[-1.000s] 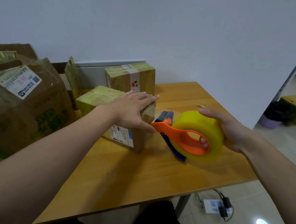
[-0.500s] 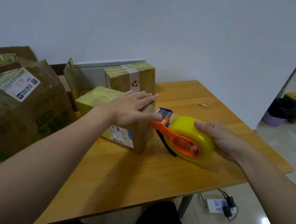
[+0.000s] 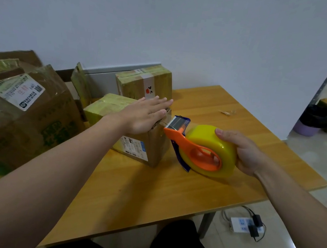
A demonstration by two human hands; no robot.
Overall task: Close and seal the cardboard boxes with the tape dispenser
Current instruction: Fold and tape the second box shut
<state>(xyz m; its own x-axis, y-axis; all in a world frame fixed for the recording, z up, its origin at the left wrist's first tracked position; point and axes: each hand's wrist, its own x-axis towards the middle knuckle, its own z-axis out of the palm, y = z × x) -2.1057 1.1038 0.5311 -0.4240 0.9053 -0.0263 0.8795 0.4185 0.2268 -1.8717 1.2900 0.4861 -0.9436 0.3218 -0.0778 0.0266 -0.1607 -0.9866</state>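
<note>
A small cardboard box (image 3: 152,142) with yellow tape on top and a white label on its near side stands on the wooden table (image 3: 152,192). My left hand (image 3: 145,114) lies flat on its lid, fingers straight. My right hand (image 3: 244,149) grips the yellow tape roll of an orange tape dispenser (image 3: 200,149). The dispenser's blade end touches the box's upper right edge. A second taped box (image 3: 144,84) stands behind the first. A large brown box (image 3: 22,110) sits at the left.
An opened flap of another box (image 3: 80,84) rises at the back by the wall. A scrap of tape (image 3: 227,112) lies on the far table. A power strip (image 3: 244,227) with cables is on the floor under the right corner. My knees (image 3: 177,243) are below the table's front edge.
My right hand has raised the dispenser so its blade end now sits at the box's top right edge. My left hand stays flat on the lid.
</note>
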